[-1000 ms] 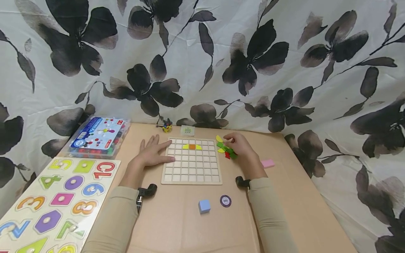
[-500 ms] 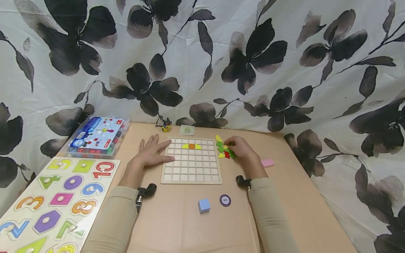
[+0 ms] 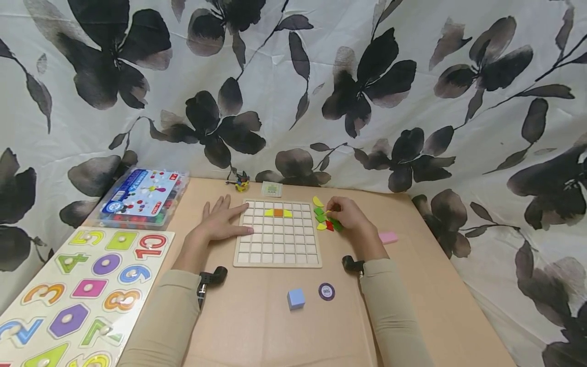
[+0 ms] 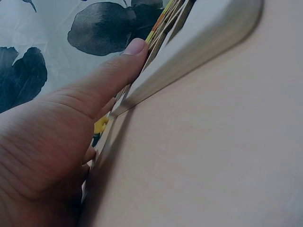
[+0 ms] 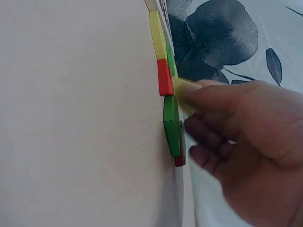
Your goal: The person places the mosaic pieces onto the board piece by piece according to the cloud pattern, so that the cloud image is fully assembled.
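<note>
My left hand (image 3: 221, 220) lies with fingers spread at the left edge of a pale gridded board (image 3: 277, 259), its thumb and index finger touching the rim. The thumb (image 4: 111, 75) rests on that rim in the left wrist view. An orange square (image 3: 277, 213) sits on the board between two yellow pieces. Right of the board, my right hand (image 3: 350, 214) is over a small pile of flat pieces. Between its thumb and fingers it pinches a yellow piece (image 5: 182, 90), partly covered by the thumb. Beside it lie a red piece (image 5: 164, 78) and a green piece (image 5: 172, 125).
A blue cube (image 3: 296, 299) and a dark round chip (image 3: 326, 291) lie in front of the board. A pink piece (image 3: 388, 237) is by the right wrist. At left are a number puzzle board (image 3: 87, 270) and a clear plastic box (image 3: 144, 199); a small card (image 3: 272, 189) lies behind.
My right hand has shifted slightly among the pieces, and a yellow piece has come into sight at its fingertips. The left hand stays in place on the board's edge.
</note>
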`<state>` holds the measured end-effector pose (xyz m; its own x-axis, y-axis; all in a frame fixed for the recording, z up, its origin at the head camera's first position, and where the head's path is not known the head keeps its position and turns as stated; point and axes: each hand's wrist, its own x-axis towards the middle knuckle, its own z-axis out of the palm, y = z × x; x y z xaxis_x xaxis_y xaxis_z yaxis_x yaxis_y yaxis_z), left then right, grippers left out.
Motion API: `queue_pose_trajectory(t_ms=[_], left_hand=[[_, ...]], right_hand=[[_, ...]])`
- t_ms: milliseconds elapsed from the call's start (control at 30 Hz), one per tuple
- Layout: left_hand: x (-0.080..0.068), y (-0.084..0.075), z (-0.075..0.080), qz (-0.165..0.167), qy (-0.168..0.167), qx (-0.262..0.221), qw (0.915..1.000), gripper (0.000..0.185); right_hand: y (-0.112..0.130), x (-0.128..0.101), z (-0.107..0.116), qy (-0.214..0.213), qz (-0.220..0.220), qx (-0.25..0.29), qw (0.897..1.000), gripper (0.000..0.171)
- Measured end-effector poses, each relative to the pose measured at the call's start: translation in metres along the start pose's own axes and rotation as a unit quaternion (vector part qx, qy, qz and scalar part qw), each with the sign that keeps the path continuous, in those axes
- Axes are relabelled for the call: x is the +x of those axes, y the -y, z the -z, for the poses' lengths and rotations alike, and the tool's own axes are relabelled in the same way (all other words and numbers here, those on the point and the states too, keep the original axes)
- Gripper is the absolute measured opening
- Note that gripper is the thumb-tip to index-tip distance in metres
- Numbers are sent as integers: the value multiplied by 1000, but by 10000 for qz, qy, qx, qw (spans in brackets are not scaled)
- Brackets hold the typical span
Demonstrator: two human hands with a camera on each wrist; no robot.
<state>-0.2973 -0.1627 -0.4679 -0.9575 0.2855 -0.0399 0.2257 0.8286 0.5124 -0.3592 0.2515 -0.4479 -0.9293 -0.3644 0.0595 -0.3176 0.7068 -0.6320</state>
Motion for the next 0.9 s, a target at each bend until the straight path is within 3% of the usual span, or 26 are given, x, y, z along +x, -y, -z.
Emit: queue_pose_trajectory(t_ms=[167, 300, 533, 733, 900], left_hand=[[0, 0, 0, 19, 19, -25, 10000, 95], [-1, 0, 0, 31, 38, -2, 10000, 96], [-1, 0, 0, 6, 41, -19, 10000, 95], [-1, 1, 0, -20, 23, -30, 10000, 94], [-1, 1, 1, -35, -23, -19, 10000, 93]], right_hand=[[19, -2, 6, -315, 246, 364, 9985, 6], [47, 3, -1, -322, 749, 370, 9960, 5], [98, 34, -40, 570, 1784, -58, 9823, 5], [126, 57, -72, 1355, 1953, -254, 9710, 3], [140, 64, -89, 1623, 2124, -516, 9622, 4]])
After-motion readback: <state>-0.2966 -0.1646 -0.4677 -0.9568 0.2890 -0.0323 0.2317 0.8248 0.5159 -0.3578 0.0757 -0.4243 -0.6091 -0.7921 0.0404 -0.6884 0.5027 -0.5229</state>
